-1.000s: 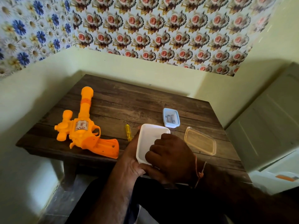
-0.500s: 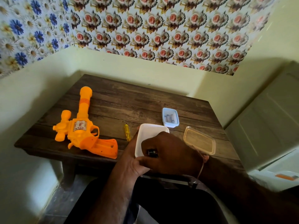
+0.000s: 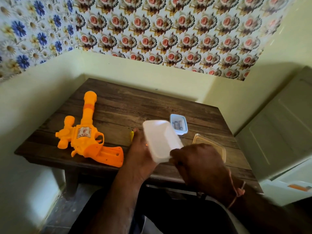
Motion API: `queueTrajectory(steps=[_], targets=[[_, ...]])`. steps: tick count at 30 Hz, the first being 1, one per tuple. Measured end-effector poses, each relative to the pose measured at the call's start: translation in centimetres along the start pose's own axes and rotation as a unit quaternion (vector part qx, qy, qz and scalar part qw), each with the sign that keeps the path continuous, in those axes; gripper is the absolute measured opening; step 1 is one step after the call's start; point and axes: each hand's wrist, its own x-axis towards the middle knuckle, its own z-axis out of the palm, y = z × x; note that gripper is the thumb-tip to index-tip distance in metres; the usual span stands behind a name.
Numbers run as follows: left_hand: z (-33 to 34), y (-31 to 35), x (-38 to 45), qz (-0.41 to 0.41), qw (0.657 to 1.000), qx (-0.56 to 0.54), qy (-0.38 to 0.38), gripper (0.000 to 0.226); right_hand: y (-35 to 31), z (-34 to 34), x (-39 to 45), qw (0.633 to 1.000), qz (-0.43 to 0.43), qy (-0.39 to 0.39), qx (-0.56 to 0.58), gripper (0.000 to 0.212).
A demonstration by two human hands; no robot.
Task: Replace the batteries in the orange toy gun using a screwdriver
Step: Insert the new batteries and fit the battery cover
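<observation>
The orange toy gun [image 3: 87, 139] lies flat on the left of the wooden table [image 3: 135, 105], barrel pointing away. My left hand [image 3: 141, 149] holds a white plastic container [image 3: 160, 141] tilted above the table. My right hand [image 3: 199, 164] is curled at the container's near corner, pinching a small dark battery [image 3: 179, 163] that barely shows between the fingers. Only the tip of the yellow screwdriver [image 3: 131, 135] shows behind my left hand. A small blue-rimmed box [image 3: 173, 118] behind the container holds several batteries [image 3: 178, 124].
A clear amber lid [image 3: 219, 149] lies on the table to the right, partly behind my right hand. Walls close the table in at the back and left. A pale cabinet [image 3: 278, 125] stands to the right. My lap is under the near edge.
My right hand came out of the white container with a small dark battery and drew back. My left hand lifted and tilted the container off the table.
</observation>
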Motion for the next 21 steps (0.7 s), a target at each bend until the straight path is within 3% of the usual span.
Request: queueTrajectory(steps=[4, 8, 21], targets=[[-0.2, 0.4, 0.3, 0.032, 0.998, -0.034, 0.031, 0.063, 7.0, 2.4, 0.3, 0.983, 0.176, 0.049, -0.011, 0.019], [0.1, 0.3, 0.4, 0.042, 0.998, -0.009, 0.037, 0.067, 14.3, 5.7, 2.0, 0.949, 0.314, -0.007, -0.02, 0.021], [-1.2, 0.9, 1.4, 0.116, 0.988, 0.005, 0.106, 0.055, 19.5, 11.7, 3.8, 0.922, 0.371, -0.106, -0.016, 0.024]])
